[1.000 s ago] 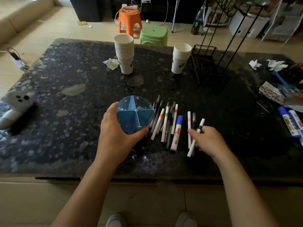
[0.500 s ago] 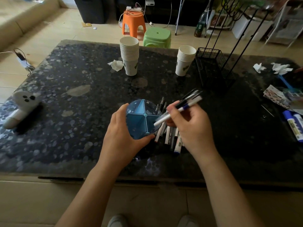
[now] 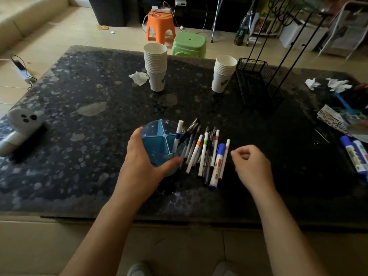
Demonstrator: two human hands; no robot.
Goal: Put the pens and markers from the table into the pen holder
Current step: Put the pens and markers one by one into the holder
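Your left hand [image 3: 142, 156] wraps around the side of the blue pen holder [image 3: 159, 140], thumb at its near edge, holding it on the dark table [image 3: 79, 136]. A white marker [image 3: 177, 136] and a black pen [image 3: 190, 130] stand in its right compartment. Your right hand [image 3: 251, 166] hovers empty, fingers loosely curled, just right of the row of pens and markers [image 3: 205, 154] lying beside the holder. Two blue-capped markers [image 3: 356, 154] lie well apart at the right edge.
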